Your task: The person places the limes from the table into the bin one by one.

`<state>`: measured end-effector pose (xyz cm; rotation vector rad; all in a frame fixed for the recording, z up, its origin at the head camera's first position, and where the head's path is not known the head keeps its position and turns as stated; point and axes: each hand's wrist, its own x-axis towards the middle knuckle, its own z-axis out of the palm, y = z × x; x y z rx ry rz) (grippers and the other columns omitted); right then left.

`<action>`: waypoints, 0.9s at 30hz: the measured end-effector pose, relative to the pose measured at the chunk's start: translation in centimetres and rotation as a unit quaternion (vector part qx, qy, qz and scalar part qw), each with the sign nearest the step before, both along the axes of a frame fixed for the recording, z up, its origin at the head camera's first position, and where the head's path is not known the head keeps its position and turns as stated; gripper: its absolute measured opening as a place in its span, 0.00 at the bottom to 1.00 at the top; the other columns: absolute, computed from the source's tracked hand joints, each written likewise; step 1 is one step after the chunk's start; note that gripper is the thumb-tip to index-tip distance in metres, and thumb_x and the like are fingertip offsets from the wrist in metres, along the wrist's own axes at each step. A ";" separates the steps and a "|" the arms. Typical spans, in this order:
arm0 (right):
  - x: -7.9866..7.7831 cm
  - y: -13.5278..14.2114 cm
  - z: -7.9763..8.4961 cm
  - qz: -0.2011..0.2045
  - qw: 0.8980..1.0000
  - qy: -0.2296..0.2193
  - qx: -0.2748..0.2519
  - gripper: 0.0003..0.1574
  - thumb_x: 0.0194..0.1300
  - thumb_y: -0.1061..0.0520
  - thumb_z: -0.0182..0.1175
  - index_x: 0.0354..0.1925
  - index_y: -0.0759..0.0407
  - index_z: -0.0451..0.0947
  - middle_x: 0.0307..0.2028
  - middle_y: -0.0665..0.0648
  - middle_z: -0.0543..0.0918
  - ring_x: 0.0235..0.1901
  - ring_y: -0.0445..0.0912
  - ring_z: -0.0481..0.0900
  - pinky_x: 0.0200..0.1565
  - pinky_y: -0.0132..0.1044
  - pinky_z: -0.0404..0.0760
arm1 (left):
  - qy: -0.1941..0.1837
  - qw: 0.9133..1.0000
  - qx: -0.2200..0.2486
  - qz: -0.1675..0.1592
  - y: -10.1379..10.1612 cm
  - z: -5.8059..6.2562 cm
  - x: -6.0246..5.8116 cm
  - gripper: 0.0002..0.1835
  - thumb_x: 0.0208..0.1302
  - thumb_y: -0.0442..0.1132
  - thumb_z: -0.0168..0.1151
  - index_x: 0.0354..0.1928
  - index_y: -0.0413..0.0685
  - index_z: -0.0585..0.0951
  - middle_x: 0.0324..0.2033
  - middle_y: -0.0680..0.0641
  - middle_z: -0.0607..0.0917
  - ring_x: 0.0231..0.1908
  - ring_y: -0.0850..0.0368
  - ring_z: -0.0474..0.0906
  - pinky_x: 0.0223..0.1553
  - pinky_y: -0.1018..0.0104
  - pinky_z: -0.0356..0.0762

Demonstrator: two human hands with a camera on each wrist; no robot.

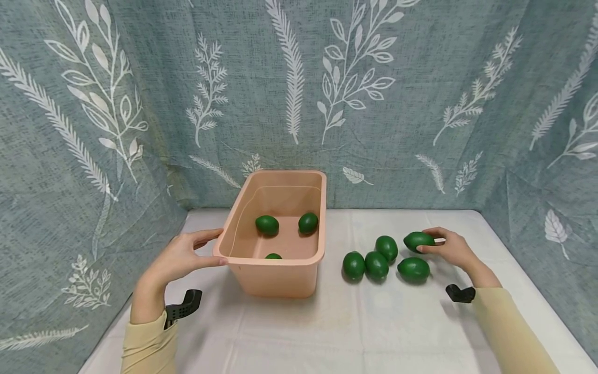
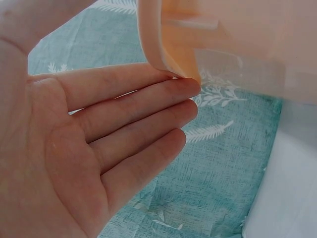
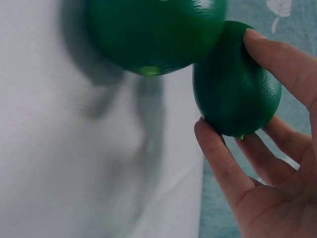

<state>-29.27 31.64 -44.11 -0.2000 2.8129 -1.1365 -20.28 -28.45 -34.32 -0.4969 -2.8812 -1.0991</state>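
In the head view my right hand [image 1: 450,249] pinches a dark green lime [image 1: 416,241] between thumb and fingers. The right wrist view has this lime [image 3: 235,84] with the thumb on one side and fingertips along the other. Another lime [image 1: 413,270] lies just in front of it. My left hand [image 1: 179,257] is at the near left corner of a peach-coloured plastic bin [image 1: 280,280], thumb and fingertips at its rim. Its fingers [image 2: 133,106] are straight in the left wrist view. Inside the bin are limes, two in full view and one [image 1: 273,256] mostly hidden by the front wall.
Three more limes [image 1: 376,265] cluster on the white-covered table [image 1: 299,337] between the bin and my right hand. Blue-green curtains [image 1: 411,104] with white leaf prints stand behind the table and on both sides.
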 end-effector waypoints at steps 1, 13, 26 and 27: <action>0.1 0.0 0.2 0.000 1.000 0.003 0.000 0.49 0.57 0.35 0.63 0.66 0.62 0.64 0.61 0.70 0.69 0.57 0.66 0.72 0.49 0.52 0.81 | -0.001 1.000 0.000 0.000 0.0 0.0 0.0 0.40 0.52 0.54 0.71 0.64 0.43 0.72 0.61 0.42 0.75 0.64 0.37 0.66 0.63 0.44 0.68; 0.6 -1.3 4.1 0.008 0.999 0.037 0.006 0.49 0.56 0.34 0.64 0.66 0.59 0.64 0.61 0.68 0.69 0.57 0.64 0.74 0.49 0.53 0.81 | 0.002 1.000 0.000 -0.003 -0.1 -0.1 0.0 0.40 0.52 0.53 0.71 0.64 0.42 0.72 0.61 0.41 0.75 0.64 0.38 0.67 0.63 0.43 0.68; 0.5 -4.9 8.3 0.038 0.997 0.065 0.026 0.48 0.52 0.32 0.66 0.64 0.55 0.67 0.60 0.65 0.71 0.57 0.62 0.73 0.48 0.52 0.81 | -0.004 1.000 -0.003 0.004 0.0 -0.1 -0.1 0.40 0.52 0.54 0.71 0.64 0.44 0.72 0.61 0.41 0.75 0.63 0.37 0.67 0.62 0.43 0.69; 0.5 -5.2 8.6 0.040 0.997 0.067 0.028 0.48 0.52 0.32 0.66 0.64 0.54 0.67 0.60 0.65 0.71 0.57 0.62 0.73 0.48 0.52 0.81 | -0.005 1.000 -0.004 0.005 0.0 -0.1 -0.1 0.40 0.52 0.54 0.71 0.65 0.44 0.72 0.61 0.41 0.75 0.63 0.37 0.67 0.62 0.43 0.69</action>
